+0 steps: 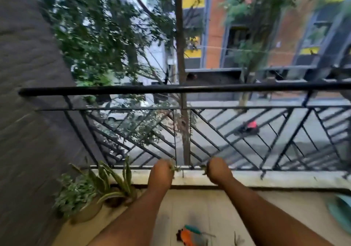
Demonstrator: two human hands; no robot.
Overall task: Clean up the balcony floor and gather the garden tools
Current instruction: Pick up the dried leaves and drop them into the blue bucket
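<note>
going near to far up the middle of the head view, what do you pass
Orange and teal garden tools on the floor → left hand and right hand, each gripping green plant scraps, level with the pale stone ledge → black metal railing → street tree trunk

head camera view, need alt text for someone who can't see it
A person's left hand and right hand each grip green plant scraps at the foot of a black metal balcony railing above a street. Two potted green plants stand at left; orange and teal garden tools lie on the pale floor.
</note>
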